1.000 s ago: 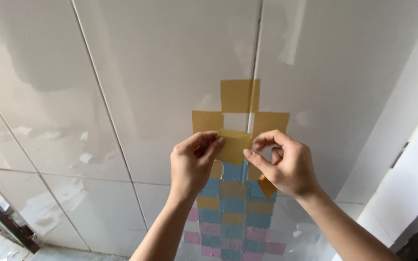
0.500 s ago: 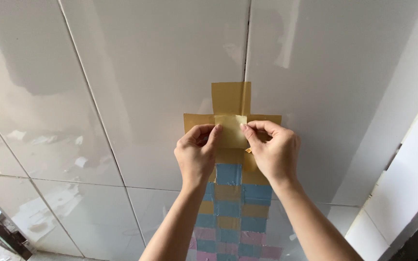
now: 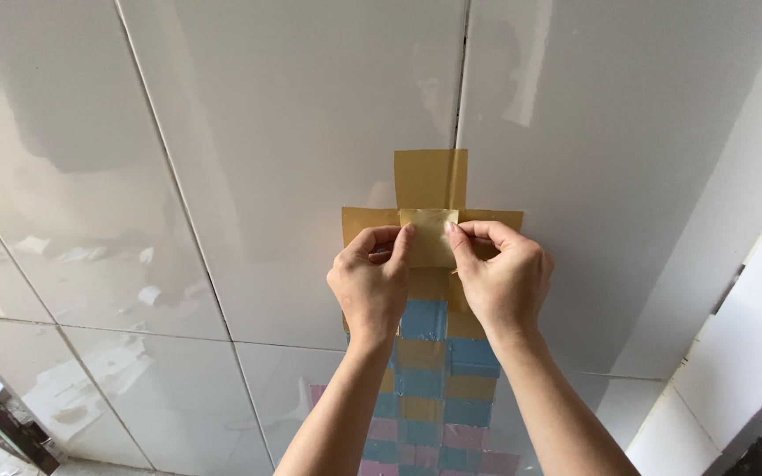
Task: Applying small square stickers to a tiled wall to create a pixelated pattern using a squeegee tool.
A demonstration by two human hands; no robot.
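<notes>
Pinching a yellow sticky note (image 3: 428, 236), left hand (image 3: 370, 286) and right hand (image 3: 503, 280) reach up.

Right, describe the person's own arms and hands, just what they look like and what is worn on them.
Two bare forearms rise from the bottom edge, with no sleeves in view. The left hand and right hand wear no gloves, and no rings, watch or bracelets show. Fingernails look short and unpainted.

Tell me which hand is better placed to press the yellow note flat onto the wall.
Probably the right hand. Both pinch the yellow note at its top edges, but the right's fingertips sit higher on it, over the gap in the yellow squares. The left hand pinches lower.
</notes>
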